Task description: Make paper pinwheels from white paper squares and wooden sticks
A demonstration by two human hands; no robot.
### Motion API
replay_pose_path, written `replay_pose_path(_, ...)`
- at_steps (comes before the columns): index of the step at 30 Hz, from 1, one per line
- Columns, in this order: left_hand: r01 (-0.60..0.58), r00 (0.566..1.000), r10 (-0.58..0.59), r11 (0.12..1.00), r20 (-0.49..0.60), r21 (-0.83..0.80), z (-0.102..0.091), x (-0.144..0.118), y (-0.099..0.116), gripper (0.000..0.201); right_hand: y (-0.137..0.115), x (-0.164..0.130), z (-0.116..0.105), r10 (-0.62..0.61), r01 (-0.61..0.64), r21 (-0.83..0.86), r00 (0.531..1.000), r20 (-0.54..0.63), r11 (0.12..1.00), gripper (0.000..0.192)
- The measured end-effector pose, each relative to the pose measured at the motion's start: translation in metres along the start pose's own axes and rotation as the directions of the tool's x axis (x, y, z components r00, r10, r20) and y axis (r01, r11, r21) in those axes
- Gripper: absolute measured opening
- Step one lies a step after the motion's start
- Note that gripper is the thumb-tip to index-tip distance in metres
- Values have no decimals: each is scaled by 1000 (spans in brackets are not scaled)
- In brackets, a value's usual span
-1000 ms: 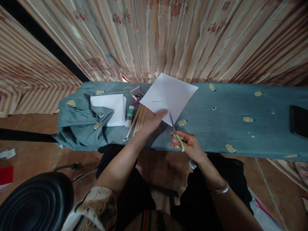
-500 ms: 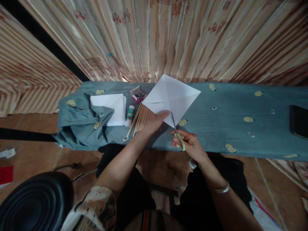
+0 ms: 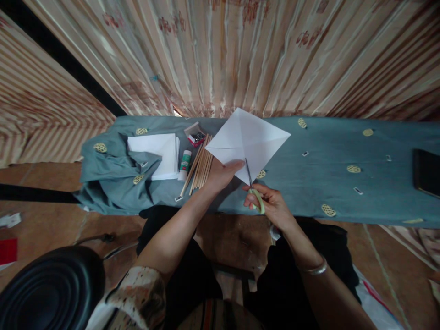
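A square sheet of white paper (image 3: 264, 135), creased along its diagonals, is held up with one corner towards me. My left hand (image 3: 222, 174) pinches it near its lower left edge, thumb on top and fingers hidden beneath. A slit runs in from the paper's left corner. In my right hand (image 3: 270, 204) are scissors (image 3: 256, 198) with light green handles, fingers through the loops. Their blades lie along the crease at the paper's near corner, pointing to its middle; they look almost closed.
Left of the paper lie wooden sticks (image 3: 197, 174), a glue stick (image 3: 184, 166), a small open box of metal pins (image 3: 195, 137) and a stack of white paper (image 3: 165, 153). A dark phone-like object (image 3: 426, 172) rests at the right on the green cloth (image 3: 330, 160). A curtain (image 3: 220, 59) hangs behind.
The paper has shifted slightly right and down, along with my left hand. The scissors have hardly moved, and both hands keep their hold.
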State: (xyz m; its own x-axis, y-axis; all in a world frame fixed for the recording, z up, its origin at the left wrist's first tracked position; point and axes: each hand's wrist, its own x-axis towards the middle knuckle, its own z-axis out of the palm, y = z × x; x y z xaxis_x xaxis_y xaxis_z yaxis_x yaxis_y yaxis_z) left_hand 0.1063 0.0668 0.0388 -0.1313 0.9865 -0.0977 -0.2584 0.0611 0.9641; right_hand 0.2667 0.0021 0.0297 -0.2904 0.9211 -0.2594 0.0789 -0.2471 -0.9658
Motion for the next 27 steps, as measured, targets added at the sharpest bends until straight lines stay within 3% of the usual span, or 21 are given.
replay_pose_path(6, 19, 1000, -20, 1000, 22, 11, -1, 0, -3, 25, 3, 1, 1, -37, 37, -21, 999, 0, 999, 49)
replay_pose_path(12, -14, 999, 12, 999, 51, 37, -2, 0, -2, 18, 5, 1, 1, 8, -8, 20, 1000, -20, 1000, 47)
replay_pose_path(18, 3, 996, -8, 999, 85, 50, -3, 1, -14, 27, 0, 1, 1, -26, 26, 15, 1000, -4, 1000, 45)
replay_pose_path(27, -12, 997, 10, 999, 81, 34, -2, 0, -15, 22, 1, 2, 1, -38, 38, 7, 999, -9, 999, 46)
